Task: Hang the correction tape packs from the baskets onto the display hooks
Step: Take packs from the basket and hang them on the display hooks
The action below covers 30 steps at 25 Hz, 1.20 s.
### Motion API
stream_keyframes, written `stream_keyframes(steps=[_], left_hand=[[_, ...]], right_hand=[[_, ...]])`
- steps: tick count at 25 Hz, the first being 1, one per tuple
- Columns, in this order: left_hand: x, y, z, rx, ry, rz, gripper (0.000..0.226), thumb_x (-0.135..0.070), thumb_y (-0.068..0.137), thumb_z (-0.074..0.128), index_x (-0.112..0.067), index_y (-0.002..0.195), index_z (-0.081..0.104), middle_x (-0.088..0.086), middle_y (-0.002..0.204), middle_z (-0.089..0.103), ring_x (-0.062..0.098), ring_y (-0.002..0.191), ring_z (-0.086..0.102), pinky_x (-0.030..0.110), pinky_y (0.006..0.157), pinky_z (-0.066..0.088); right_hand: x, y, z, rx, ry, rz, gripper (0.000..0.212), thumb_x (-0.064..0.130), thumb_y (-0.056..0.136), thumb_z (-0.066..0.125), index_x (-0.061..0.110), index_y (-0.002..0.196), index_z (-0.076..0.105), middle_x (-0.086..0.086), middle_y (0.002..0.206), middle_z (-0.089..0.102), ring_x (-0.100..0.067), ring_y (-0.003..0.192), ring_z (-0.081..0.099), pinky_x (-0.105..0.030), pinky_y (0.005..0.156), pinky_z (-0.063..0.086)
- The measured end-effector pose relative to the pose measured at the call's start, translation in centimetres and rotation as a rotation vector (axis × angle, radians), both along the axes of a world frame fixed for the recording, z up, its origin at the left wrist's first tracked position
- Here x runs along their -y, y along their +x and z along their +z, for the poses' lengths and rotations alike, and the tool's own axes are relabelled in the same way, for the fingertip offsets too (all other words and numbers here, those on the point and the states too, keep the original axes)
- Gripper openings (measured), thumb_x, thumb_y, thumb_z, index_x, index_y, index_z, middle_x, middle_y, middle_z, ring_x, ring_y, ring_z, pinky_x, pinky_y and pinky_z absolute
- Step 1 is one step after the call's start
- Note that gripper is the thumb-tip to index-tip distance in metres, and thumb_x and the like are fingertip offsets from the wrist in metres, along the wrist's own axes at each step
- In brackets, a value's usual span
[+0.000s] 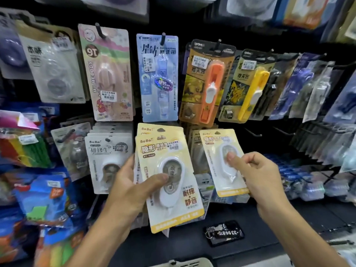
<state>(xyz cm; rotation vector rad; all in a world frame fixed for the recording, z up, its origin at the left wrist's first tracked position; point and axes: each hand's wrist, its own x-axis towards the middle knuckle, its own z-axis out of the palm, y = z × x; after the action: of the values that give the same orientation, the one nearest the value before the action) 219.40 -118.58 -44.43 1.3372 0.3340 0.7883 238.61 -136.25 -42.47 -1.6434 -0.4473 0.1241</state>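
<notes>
My left hand [127, 187] grips a small stack of yellow BoBo correction tape packs [165, 151], thumb pressed on the white blister of the front one. My right hand [256, 178] pinches a single yellow correction tape pack [217, 143] by its blister and holds it up just below the lower row of hooks. Both are in front of a black display wall. A bare black hook [252, 132] juts out just right of the single pack. Grey-white BoBo packs [107, 151] hang to the left of the stack.
Upper hooks carry a pink My Melody pack [109, 74], a blue pack [158, 78], and orange [208, 81] and yellow clip pushers [248, 87]. A black key tag [224, 233] lies on the dark shelf below. A pale basket rim [185, 263] shows at the bottom edge.
</notes>
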Motion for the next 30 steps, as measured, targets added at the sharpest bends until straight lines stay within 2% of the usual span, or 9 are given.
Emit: stream_keyframes(steps=[6, 9, 11, 13, 16, 20, 22, 25, 30], left_hand=[[0.1, -0.8, 1.4, 0.032, 0.034, -0.021, 0.049, -0.037, 0.052, 0.085, -0.040, 0.100, 0.074, -0.001, 0.105, 0.080, 0.019, 0.090, 0.079, 0.020, 0.065, 0.060], [0.1, -1.2, 1.6, 0.010, 0.048, -0.003, 0.054, -0.029, 0.056, 0.092, -0.038, 0.106, 0.072, -0.002, 0.104, 0.080, 0.020, 0.090, 0.079, 0.021, 0.065, 0.060], [0.5, -0.5, 1.2, 0.005, 0.030, 0.030, 0.058, -0.024, 0.060, 0.095, -0.030, 0.111, 0.069, -0.001, 0.103, 0.081, 0.020, 0.091, 0.078, 0.022, 0.063, 0.060], [1.4, 0.7, 0.9, 0.008, 0.026, 0.037, 0.056, -0.027, 0.060, 0.086, -0.026, 0.113, 0.068, -0.002, 0.102, 0.081, 0.017, 0.090, 0.078, 0.021, 0.063, 0.059], [2.7, 2.4, 0.5, 0.015, 0.042, 0.015, 0.055, -0.032, 0.063, 0.086, -0.027, 0.114, 0.067, -0.006, 0.104, 0.080, 0.012, 0.093, 0.077, 0.020, 0.067, 0.060], [2.6, 3.2, 0.5, 0.036, 0.025, 0.036, 0.036, -0.031, 0.080, 0.077, -0.033, 0.115, 0.070, -0.010, 0.110, 0.079, 0.008, 0.101, 0.075, 0.019, 0.075, 0.060], [1.9, 3.1, 0.8, 0.016, 0.038, 0.062, 0.031, -0.035, 0.077, 0.078, -0.039, 0.108, 0.072, -0.009, 0.109, 0.079, 0.011, 0.100, 0.076, 0.027, 0.076, 0.063], [0.9, 2.6, 1.1, -0.033, 0.066, 0.067, 0.033, -0.037, 0.072, 0.078, -0.039, 0.104, 0.073, -0.006, 0.107, 0.080, 0.018, 0.098, 0.077, 0.041, 0.078, 0.062], [1.2, 2.1, 0.7, -0.080, 0.049, 0.012, 0.027, -0.022, 0.082, 0.077, -0.032, 0.106, 0.073, -0.003, 0.102, 0.081, 0.019, 0.090, 0.078, 0.027, 0.061, 0.061]], right_hand=[[0.3, -0.7, -0.8, 0.113, -0.110, -0.024, 0.042, 0.056, 0.081, 0.075, 0.019, 0.073, 0.056, 0.003, 0.079, 0.069, -0.010, 0.075, 0.060, -0.034, 0.063, 0.040], [-0.1, -1.0, -1.1, -0.039, -0.177, 0.067, 0.016, 0.043, 0.092, 0.069, 0.038, 0.106, 0.065, 0.005, 0.120, 0.064, -0.020, 0.101, 0.062, -0.043, 0.077, 0.053], [0.0, -2.1, -1.6, -0.057, -0.258, 0.153, 0.043, 0.050, 0.091, 0.067, 0.043, 0.130, 0.053, 0.017, 0.135, 0.052, -0.014, 0.116, 0.058, -0.041, 0.090, 0.052], [-0.4, -4.2, -1.7, -0.125, -0.134, 0.359, 0.052, 0.061, 0.078, 0.072, 0.043, 0.124, 0.059, 0.019, 0.125, 0.066, -0.008, 0.105, 0.069, -0.032, 0.086, 0.055], [-1.2, -6.1, -2.1, -0.255, 0.044, 0.579, 0.050, 0.045, 0.071, 0.085, 0.025, 0.115, 0.069, -0.004, 0.104, 0.078, -0.019, 0.086, 0.076, -0.027, 0.065, 0.059], [-0.5, -4.2, -1.5, -0.360, 0.161, 0.301, 0.039, 0.038, 0.079, 0.078, 0.019, 0.112, 0.071, -0.007, 0.095, 0.078, -0.020, 0.064, 0.069, -0.028, 0.044, 0.050], [0.5, -2.7, -1.4, -0.293, 0.051, 0.216, 0.018, 0.031, 0.093, 0.069, 0.026, 0.110, 0.071, -0.002, 0.081, 0.077, -0.015, 0.046, 0.055, -0.024, 0.037, 0.038], [1.1, -1.5, -1.6, -0.288, 0.053, 0.124, 0.011, 0.026, 0.095, 0.066, 0.029, 0.106, 0.071, 0.006, 0.061, 0.067, -0.004, 0.033, 0.037, -0.018, 0.033, 0.025], [0.7, -1.6, -1.7, -0.348, 0.071, 0.001, 0.020, 0.030, 0.086, 0.071, 0.024, 0.104, 0.064, -0.006, 0.072, 0.055, -0.006, 0.032, 0.029, -0.021, 0.034, 0.023]])
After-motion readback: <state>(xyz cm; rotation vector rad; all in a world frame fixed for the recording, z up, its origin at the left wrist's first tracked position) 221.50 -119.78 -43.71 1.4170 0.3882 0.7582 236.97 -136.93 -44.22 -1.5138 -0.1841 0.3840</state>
